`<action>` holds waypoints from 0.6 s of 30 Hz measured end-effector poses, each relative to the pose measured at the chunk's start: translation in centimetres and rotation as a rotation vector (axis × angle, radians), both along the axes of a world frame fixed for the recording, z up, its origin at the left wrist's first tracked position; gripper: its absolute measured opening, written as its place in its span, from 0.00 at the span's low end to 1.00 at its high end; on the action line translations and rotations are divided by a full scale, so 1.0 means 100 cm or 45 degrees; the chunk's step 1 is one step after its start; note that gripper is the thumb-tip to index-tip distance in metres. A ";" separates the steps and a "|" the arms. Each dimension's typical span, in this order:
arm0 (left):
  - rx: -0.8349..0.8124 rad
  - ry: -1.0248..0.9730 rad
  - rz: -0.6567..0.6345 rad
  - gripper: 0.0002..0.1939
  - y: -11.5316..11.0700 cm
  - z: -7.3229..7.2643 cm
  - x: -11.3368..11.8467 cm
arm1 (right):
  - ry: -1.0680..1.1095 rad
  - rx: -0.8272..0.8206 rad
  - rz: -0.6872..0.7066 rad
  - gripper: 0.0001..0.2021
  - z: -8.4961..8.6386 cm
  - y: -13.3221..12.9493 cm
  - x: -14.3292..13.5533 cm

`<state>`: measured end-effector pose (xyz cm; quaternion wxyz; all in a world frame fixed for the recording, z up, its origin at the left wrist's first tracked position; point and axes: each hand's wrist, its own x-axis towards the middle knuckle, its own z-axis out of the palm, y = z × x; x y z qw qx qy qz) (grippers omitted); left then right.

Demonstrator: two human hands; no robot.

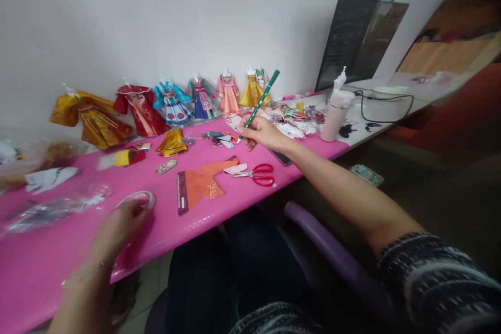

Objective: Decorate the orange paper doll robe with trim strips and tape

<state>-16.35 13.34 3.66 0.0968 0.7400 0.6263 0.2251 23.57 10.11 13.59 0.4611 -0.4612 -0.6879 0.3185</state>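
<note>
My right hand (263,133) pinches a green felt-tip pen (264,96) with white dots, held slanted above the table with its tip pointing down. At the near left, my left hand (124,222) is closed on a white ring like a roll of tape (150,198); blur hides some of its fingers. Between the hands, an orange doll garment (203,181) with a dark patterned band lies flat on the pink table cover (156,240). Touching its right end are a pale strip of cloth (236,168) and red-handled scissors (263,169). A small patterned oval piece (166,167) rests nearby.
Several dressed dolls, one in a red robe (141,109), line the wall. Clear plastic bags (58,209) lie at left, cloth scraps (293,120) at the back right. A pale bottle (335,117) and black monitor (352,42) stand at right. A purple chair arm (317,229) borders the table edge.
</note>
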 end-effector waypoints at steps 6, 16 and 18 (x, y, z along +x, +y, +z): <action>0.208 -0.082 0.147 0.13 -0.026 0.013 0.011 | -0.342 0.131 -0.213 0.10 -0.020 0.018 0.025; 0.431 -0.386 0.014 0.17 -0.057 0.021 0.079 | -0.937 -0.117 -0.357 0.14 -0.078 0.070 -0.014; 0.392 -0.463 -0.070 0.17 -0.064 0.015 0.093 | -0.919 -0.169 -0.372 0.14 -0.084 0.076 -0.021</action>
